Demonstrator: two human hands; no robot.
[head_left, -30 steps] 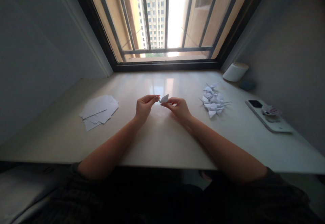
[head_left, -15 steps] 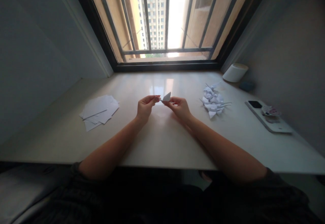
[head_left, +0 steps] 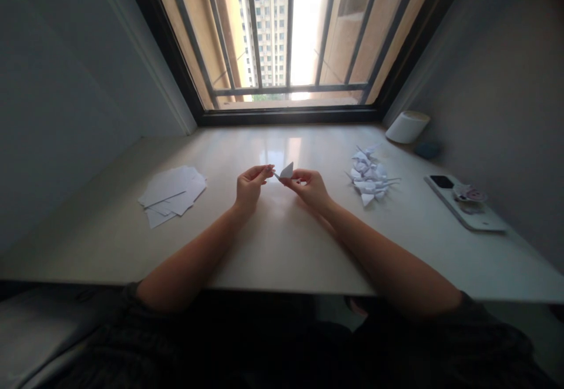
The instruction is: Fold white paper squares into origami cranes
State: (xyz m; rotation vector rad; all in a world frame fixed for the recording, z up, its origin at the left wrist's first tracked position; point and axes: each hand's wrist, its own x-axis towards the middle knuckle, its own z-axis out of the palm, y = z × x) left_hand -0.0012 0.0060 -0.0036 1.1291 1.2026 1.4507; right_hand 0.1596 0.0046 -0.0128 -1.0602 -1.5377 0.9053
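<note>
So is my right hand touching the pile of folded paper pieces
No, your right hand pinches a small folded paper, with tabletop showing between hand and pile.

right hand (head_left: 311, 184) pinches folded white paper (head_left: 287, 171); left hand (head_left: 251, 188) at its tip

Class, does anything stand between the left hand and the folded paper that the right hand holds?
Nothing visible does. The left hand is right beside the folded paper, pinched in the right hand; whether they touch is too small to tell.
</note>
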